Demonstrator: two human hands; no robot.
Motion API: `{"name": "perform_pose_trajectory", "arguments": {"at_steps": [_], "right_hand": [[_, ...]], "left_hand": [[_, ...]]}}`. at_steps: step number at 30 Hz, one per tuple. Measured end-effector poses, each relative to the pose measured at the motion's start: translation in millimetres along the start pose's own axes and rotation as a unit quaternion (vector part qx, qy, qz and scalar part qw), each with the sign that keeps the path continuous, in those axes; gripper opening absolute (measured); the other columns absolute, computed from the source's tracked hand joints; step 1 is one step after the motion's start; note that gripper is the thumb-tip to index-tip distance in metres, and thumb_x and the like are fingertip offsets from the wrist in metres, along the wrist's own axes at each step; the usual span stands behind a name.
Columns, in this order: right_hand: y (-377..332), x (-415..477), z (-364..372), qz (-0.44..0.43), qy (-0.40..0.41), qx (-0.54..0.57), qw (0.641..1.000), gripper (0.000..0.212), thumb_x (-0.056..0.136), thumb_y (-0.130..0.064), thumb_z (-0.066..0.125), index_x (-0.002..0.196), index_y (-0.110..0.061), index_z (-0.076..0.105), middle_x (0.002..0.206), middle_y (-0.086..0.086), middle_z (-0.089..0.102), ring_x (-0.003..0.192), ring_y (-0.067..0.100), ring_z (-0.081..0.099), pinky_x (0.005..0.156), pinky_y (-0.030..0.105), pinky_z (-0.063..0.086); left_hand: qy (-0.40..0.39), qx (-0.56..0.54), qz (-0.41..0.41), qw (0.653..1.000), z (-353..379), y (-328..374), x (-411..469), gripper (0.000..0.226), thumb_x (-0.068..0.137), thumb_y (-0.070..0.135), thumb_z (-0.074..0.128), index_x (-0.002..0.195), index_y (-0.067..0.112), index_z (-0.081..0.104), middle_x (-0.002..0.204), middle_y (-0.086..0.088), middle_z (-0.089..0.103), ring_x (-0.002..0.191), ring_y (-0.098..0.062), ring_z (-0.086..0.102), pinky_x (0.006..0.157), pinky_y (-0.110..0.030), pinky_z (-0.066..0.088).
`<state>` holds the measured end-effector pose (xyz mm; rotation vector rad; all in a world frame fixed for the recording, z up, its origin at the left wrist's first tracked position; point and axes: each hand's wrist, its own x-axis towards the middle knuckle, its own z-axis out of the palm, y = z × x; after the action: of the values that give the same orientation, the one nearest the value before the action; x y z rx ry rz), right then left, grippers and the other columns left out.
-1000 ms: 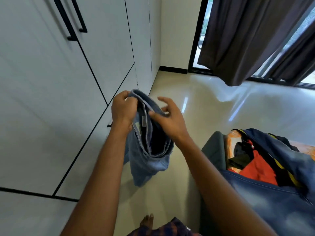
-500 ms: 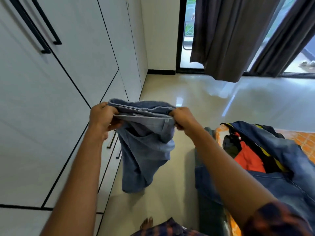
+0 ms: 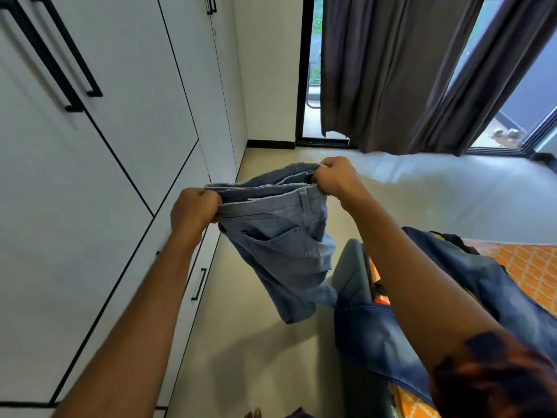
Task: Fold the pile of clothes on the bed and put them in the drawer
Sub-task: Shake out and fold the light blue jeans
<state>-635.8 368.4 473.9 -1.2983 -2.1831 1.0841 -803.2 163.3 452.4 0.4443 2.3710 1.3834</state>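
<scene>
Jeans (image 3: pixel 280 245): light blue, hung above the floor beside the bed (image 3: pixel 533 267). Left hand (image 3: pixel 194 211) and right hand (image 3: pixel 334 179) each gripped a waistband end, fingers curled tight.

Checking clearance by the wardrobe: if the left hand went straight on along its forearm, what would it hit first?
Nothing close: the left hand, gripping the light blue jeans, has open air ahead. Farther along, its line seems to end at the white wardrobe near the room's corner, though depth is unclear.
</scene>
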Motion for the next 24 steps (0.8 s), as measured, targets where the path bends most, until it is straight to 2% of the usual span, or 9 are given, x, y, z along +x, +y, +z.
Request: {"name": "perform_pose_trajectory", "arguments": {"at_steps": [2,6,8,11,13,16,19,21,24], "right_hand": [[-3,1,-13,-0.016,0.013,-0.049,0.999,0.015,0.073,-0.019,0.053,0.078,-0.015,0.067,0.068,0.003,0.063,0.071,0.024,0.060,0.069,0.035,0.052],[-22,7,-50,-0.046,-0.089,-0.168,0.981,0.019,0.084,-0.012,0.050,0.082,-0.009,0.069,0.064,0.013,0.068,0.056,0.023,0.060,0.057,0.032,0.047],[-30,10,-59,-0.043,-0.121,-0.187,0.974,0.020,0.087,-0.005,0.047,0.080,-0.002,0.066,0.058,0.014,0.063,0.047,0.021,0.052,0.048,0.028,0.039],[-40,14,-65,-0.037,-0.124,-0.176,0.976,0.021,0.086,-0.001,0.047,0.072,0.000,0.063,0.052,0.012,0.056,0.044,0.019,0.041,0.046,0.026,0.031],[-44,17,-68,-0.037,-0.110,-0.168,0.979,0.020,0.083,-0.001,0.047,0.070,0.001,0.062,0.052,0.012,0.055,0.043,0.019,0.039,0.046,0.026,0.030],[-48,20,-76,-0.038,-0.103,-0.151,0.982,0.018,0.086,-0.002,0.048,0.076,0.001,0.062,0.060,0.013,0.055,0.048,0.018,0.040,0.048,0.027,0.032],[-49,27,-82,-0.030,-0.088,-0.139,0.986,0.018,0.088,-0.004,0.050,0.077,0.002,0.063,0.062,0.012,0.055,0.050,0.017,0.040,0.049,0.028,0.033],[-48,29,-85,-0.015,-0.068,-0.134,0.988,0.019,0.086,-0.005,0.051,0.070,0.001,0.061,0.058,0.012,0.053,0.048,0.018,0.038,0.047,0.027,0.031],[-46,31,-84,0.001,-0.043,-0.113,0.993,0.020,0.085,-0.005,0.050,0.068,0.001,0.059,0.059,0.013,0.051,0.048,0.018,0.038,0.047,0.028,0.031]], "left_hand": [[-0.003,-0.019,0.028,0.999,4,9,2,0.018,0.076,0.018,0.050,0.079,0.015,0.067,0.080,-0.014,0.071,0.080,-0.033,0.068,0.073,-0.044,0.054],[-0.061,-0.100,0.043,0.992,11,37,21,0.018,0.090,0.009,0.050,0.098,0.017,0.063,0.100,-0.010,0.067,0.093,-0.023,0.064,0.075,-0.034,0.049],[-0.090,-0.138,0.032,0.986,16,47,30,0.016,0.094,0.012,0.050,0.106,0.017,0.060,0.100,-0.004,0.064,0.097,-0.021,0.062,0.077,-0.034,0.047],[-0.120,-0.166,0.029,0.978,22,54,42,0.019,0.095,0.022,0.056,0.112,0.016,0.058,0.100,0.000,0.061,0.105,-0.021,0.059,0.080,-0.035,0.045],[-0.162,-0.191,0.041,0.967,24,53,47,0.034,0.093,0.027,0.063,0.124,0.015,0.056,0.109,-0.001,0.062,0.112,-0.024,0.060,0.081,-0.036,0.049],[-0.219,-0.215,0.108,0.946,30,42,46,0.059,0.083,0.035,0.078,0.133,0.018,0.051,0.123,-0.005,0.064,0.114,-0.027,0.062,0.079,-0.032,0.057],[-0.278,-0.230,0.143,0.922,33,35,46,0.093,0.067,0.034,0.090,0.142,0.020,0.037,0.136,-0.004,0.054,0.120,-0.023,0.059,0.086,-0.033,0.058],[-0.306,-0.197,0.170,0.916,35,33,47,0.115,0.051,0.046,0.096,0.144,0.022,0.032,0.141,-0.004,0.048,0.125,-0.022,0.056,0.094,-0.037,0.057],[-0.303,-0.088,0.240,0.918,40,36,44,0.117,0.046,0.050,0.096,0.143,0.025,0.035,0.137,0.003,0.051,0.122,-0.015,0.057,0.094,-0.030,0.056]]}}
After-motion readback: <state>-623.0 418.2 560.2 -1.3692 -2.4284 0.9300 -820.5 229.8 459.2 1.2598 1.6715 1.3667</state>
